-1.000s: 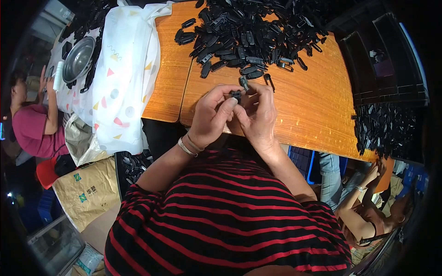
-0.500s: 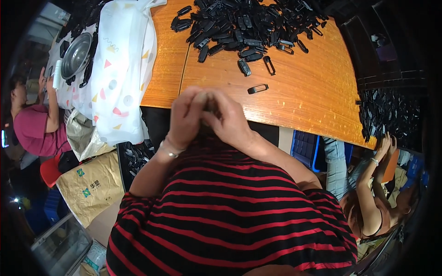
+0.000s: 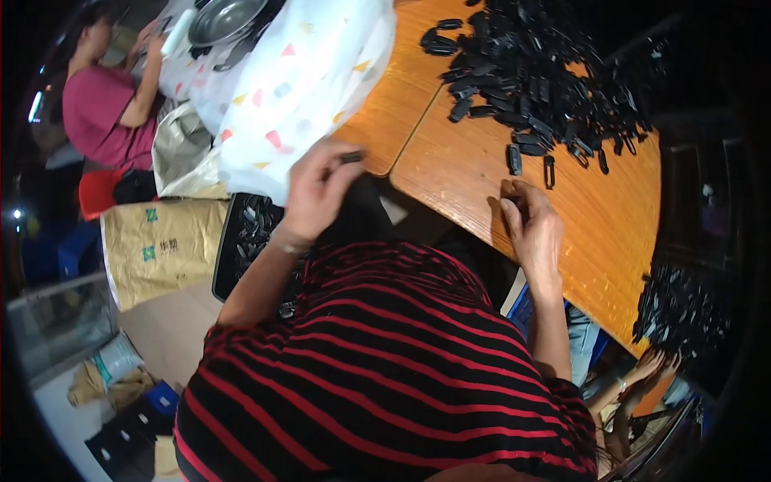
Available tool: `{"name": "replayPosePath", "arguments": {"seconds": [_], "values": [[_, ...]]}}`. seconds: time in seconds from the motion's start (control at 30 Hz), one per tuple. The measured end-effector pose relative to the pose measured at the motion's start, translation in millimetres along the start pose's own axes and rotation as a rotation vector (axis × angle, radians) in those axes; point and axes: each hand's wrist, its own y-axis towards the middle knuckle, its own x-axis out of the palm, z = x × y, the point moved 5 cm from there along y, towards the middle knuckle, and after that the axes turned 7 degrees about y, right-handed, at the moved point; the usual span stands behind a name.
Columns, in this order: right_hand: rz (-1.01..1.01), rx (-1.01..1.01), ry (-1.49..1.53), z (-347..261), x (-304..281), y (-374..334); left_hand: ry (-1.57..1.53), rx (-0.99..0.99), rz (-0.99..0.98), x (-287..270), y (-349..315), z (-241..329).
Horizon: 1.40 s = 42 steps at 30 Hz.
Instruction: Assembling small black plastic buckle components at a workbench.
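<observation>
Black plastic part (image 3: pixel 351 157) sits pinched in the left hand (image 3: pixel 316 193), near the edge of the wooden table (image 3: pixel 450 173); a light fingertip pinch should suit it. I can't tell whether the curled right hand (image 3: pixel 536 229) holds anything.

Print noted: tan sack (image 3: pixel 181 269), left of and below the fingers (image 3: pixel 325 153) of the left hand (image 3: pixel 312 197). Bears dark characters (image 3: pixel 166 247), a smaller dark mark lower down, two blue-green square emblems (image 3: pixel 149 254). White bag (image 3: pixel 120 353), farther below-left of same fingers: blue-green patch (image 3: pixel 102 370); lettering too small to read.
</observation>
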Motion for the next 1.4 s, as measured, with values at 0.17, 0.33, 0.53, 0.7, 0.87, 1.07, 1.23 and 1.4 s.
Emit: {"name": "replayPosePath", "arguments": {"seconds": [0.17,0.33,0.53,0.7,0.87,1.07,1.23,1.4], "values": [[-0.059,0.000,-0.197,2,2,-2,0.008,0.273,0.043,25,37,43],[-0.009,0.024,-0.197,0,1,0,0.102,0.512,0.092,27,41,59],[-0.030,0.089,-0.177,7,-4,0,0.549,0.159,-0.151,-11,-1,0],[0.009,-0.020,-0.223,22,-11,-4,0.796,-0.128,-0.381,-56,-47,-48],[-0.008,-0.034,-0.226,32,-14,-3,0.509,0.125,-0.191,-12,16,-4],[-0.023,0.061,-0.236,19,-15,4,0.488,0.690,-0.347,85,100,34],[-0.026,0.039,-0.216,24,-6,11,0.625,0.797,-0.496,114,125,32],[-0.080,0.048,-0.216,25,-8,12,0.583,0.858,-0.492,115,130,36]]}}
